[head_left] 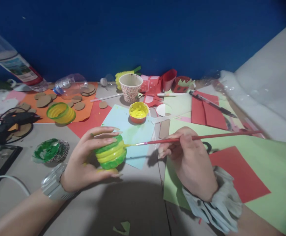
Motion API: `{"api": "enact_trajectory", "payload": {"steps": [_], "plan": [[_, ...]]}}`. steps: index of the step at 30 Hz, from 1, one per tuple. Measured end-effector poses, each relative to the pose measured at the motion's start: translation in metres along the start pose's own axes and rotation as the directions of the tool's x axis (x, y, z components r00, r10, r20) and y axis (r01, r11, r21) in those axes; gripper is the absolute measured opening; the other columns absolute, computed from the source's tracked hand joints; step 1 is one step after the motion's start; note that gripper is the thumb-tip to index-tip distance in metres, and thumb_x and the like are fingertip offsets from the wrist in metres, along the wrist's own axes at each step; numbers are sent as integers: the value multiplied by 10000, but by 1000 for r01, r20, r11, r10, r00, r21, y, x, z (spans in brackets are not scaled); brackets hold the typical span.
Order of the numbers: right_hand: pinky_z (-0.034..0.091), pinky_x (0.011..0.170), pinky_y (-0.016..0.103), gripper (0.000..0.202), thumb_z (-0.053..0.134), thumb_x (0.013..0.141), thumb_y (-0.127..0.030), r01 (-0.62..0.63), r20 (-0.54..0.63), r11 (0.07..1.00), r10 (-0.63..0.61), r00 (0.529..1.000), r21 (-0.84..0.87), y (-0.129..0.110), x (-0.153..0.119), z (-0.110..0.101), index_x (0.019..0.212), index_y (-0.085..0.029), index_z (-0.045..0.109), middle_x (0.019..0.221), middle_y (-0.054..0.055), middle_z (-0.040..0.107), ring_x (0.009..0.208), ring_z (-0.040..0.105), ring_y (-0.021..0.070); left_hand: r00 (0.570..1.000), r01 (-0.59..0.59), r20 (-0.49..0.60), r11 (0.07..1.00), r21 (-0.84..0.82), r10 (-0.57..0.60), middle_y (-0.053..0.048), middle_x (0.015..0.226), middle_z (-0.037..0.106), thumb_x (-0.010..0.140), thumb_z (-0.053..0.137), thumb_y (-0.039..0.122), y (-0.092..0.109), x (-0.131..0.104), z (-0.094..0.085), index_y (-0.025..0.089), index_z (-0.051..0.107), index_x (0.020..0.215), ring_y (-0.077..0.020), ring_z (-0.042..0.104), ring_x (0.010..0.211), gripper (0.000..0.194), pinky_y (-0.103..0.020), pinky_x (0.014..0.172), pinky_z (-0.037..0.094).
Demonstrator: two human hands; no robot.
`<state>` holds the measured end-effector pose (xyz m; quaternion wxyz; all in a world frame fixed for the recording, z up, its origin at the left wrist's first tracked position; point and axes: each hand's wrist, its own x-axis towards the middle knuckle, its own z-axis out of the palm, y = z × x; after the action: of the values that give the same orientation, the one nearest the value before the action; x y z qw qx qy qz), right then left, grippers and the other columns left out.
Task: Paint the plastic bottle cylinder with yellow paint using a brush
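Note:
My left hand grips a ribbed plastic bottle piece painted in green and yellow bands, lying on its side between thumb and fingers. My right hand pinches a thin red paintbrush; its yellow-coated tip touches the right side of the bottle piece. Behind them a small cup of yellow paint stands on light blue paper. To the left of my left hand sits a patterned cup bottom with green paint. A second painted bottle ring, yellow with a green rim, rests on orange paper.
A patterned paper cup stands at the back. Clear bottles and cardboard discs fill the back left. Black cables lie at the left. Green paper, red sheets and a pen spread across the right.

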<state>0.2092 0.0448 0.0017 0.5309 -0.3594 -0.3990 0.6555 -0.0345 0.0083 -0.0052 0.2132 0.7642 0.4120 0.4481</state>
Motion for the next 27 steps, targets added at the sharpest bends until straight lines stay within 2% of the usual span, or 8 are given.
{"api": "enact_trajectory", "payload": {"steps": [3, 5, 12, 18, 24, 27], "plan": [[596, 541, 240, 218, 573, 882, -438, -4, 76, 999, 1, 997, 36, 3, -2, 2, 782, -252, 628, 654, -12, 737, 580, 703, 139, 1000, -12, 23, 1000, 7, 12, -93, 1266, 536, 683, 817, 331, 0, 0, 1, 322, 511, 1243, -312, 574, 1164, 638, -526, 957, 503], [599, 558, 230, 214, 563, 895, -421, -16, 83, 999, 13, 996, 38, 6, -3, 2, 799, -243, 634, 679, -7, 749, 614, 717, 140, 999, -25, 28, 999, 21, 24, -94, 1263, 531, 680, 820, 318, 0, 1, 2, 314, 508, 1252, -307, 576, 1161, 651, -522, 969, 494], [578, 532, 175, 207, 599, 874, -416, -11, -15, 999, 11, 1000, 30, 3, 0, -2, 759, -249, 640, 648, -7, 744, 546, 687, 108, 999, -17, 35, 998, 58, 15, -95, 1269, 527, 663, 835, 302, -1, 1, 1, 308, 506, 1258, -295, 555, 1178, 680, -498, 987, 480], [592, 544, 199, 212, 588, 883, -410, -25, 48, 999, 23, 999, 33, 3, -2, 1, 782, -230, 632, 659, 1, 746, 579, 704, 124, 999, -27, 41, 999, 40, 25, -98, 1264, 516, 655, 841, 289, -1, 1, 1, 295, 506, 1264, -297, 558, 1172, 695, -494, 989, 472], [591, 532, 191, 221, 615, 864, -411, 2, -33, 1000, -2, 999, -1, 6, 3, -4, 773, -209, 618, 655, 12, 747, 564, 703, 125, 998, -57, 24, 998, 37, 57, -97, 1252, 531, 661, 837, 288, -2, 1, 1, 267, 519, 1257, -287, 570, 1157, 675, -481, 992, 470], [581, 524, 167, 215, 625, 860, -402, 23, -29, 999, -22, 999, 38, 4, 4, -4, 757, -213, 624, 641, 1, 744, 535, 688, 106, 998, -65, 9, 997, 29, 65, -95, 1254, 531, 665, 834, 289, -3, 1, 1, 268, 519, 1257, -288, 574, 1156, 671, -482, 987, 473]]}}
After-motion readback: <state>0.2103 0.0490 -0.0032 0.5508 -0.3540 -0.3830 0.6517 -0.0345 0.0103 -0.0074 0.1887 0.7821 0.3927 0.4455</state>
